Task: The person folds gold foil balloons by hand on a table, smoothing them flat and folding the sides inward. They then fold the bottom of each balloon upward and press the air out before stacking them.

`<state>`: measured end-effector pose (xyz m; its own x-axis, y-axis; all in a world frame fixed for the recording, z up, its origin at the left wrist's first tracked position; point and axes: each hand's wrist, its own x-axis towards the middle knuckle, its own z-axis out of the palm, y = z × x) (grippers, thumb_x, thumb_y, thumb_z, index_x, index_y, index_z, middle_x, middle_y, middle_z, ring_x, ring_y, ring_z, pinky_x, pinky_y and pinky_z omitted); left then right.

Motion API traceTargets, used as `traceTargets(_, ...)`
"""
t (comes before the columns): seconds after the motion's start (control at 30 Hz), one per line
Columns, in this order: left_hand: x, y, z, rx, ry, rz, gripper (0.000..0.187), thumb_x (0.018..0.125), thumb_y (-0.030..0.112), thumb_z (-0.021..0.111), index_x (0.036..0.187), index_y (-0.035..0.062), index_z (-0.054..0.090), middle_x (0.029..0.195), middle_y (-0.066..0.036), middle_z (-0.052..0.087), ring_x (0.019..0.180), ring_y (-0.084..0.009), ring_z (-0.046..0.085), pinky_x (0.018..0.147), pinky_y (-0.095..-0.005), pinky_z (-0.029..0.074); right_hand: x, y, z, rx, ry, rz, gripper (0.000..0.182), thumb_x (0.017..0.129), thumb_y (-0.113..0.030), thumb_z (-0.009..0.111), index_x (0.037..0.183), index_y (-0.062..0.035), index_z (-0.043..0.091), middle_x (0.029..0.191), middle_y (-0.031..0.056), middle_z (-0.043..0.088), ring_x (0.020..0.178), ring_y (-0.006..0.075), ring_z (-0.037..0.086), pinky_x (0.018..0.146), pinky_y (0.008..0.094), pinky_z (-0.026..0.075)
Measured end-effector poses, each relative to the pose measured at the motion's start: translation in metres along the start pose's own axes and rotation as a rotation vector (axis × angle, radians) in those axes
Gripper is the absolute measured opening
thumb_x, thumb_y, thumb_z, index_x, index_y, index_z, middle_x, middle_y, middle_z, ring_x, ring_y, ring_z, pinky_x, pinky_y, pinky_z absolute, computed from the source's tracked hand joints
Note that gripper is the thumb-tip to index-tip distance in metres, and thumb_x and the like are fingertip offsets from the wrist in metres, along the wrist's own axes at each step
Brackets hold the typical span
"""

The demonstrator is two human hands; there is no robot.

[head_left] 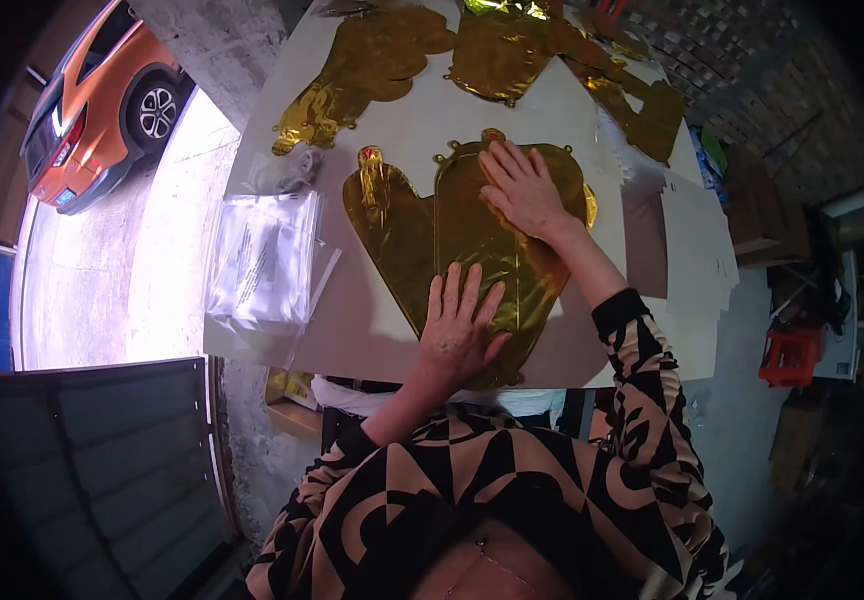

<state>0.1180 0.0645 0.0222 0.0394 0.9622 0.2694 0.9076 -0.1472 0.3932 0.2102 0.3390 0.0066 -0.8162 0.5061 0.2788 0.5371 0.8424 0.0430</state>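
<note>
Two gold foil pieces lie flat and partly overlapping on the pale table [352, 350] in front of me. One, a heart-like piece [382, 215], has a rounded lobe with a small red spot at its top left. The other, a folded foil piece [462, 215] with small tabs along its edge, lies to the right. My left hand [460, 328] rests flat on the lower part of the foil with its fingers spread. Higher up and to the right, my right hand [527, 190] presses flat near the top edge, fingers slightly apart.
Clear plastic bags [264, 260] lie at the table's left side. More gold foil pieces [372, 60] are spread along the far side. Cardboard sheets [692, 250] sit at the right edge. Beyond are an orange car [102, 110] and a red stool [790, 355].
</note>
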Motion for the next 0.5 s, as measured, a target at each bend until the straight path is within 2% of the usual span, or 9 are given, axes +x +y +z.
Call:
traceTargets(0.17,0.0,-0.001,-0.001,-0.012,0.019,0.007,0.078,0.089,0.045,0.073,0.154,0.0114,0.045,0.16,-0.026,0.036,0.15,-0.0498,0.028,0.122,-0.0623,0.023,0.016,-0.012,0.006,0.029,-0.001,-0.072,0.063,0.106,-0.048,0.047,0.159,-0.0152,0.038,0.167,0.0079,0.033,0.156,0.0288,0.025,0.126,0.0566,0.018)
traceTargets(0.37,0.001,-0.002,-0.004,0.004,0.017,0.02,0.08,0.092,0.05,0.069,0.156,0.0125,0.041,0.16,-0.025,0.036,0.15,-0.0493,0.029,0.121,-0.063,0.024,0.085,0.0,-0.001,0.014,0.095,-0.079,0.06,0.097,-0.038,0.064,0.148,-0.012,0.049,0.156,0.0084,0.047,0.151,0.0297,0.035,0.123,0.0556,0.025)
traceTargets(0.5,0.009,0.001,-0.023,-0.123,0.083,-0.031,0.078,0.09,0.042,0.074,0.156,0.0122,0.043,0.16,-0.025,0.036,0.151,-0.0481,0.029,0.122,-0.0629,0.023,0.15,0.003,0.012,0.074,0.109,-0.096,0.057,0.094,-0.033,0.069,0.144,-0.0098,0.052,0.15,0.009,0.053,0.148,0.0291,0.038,0.121,0.0546,0.029)
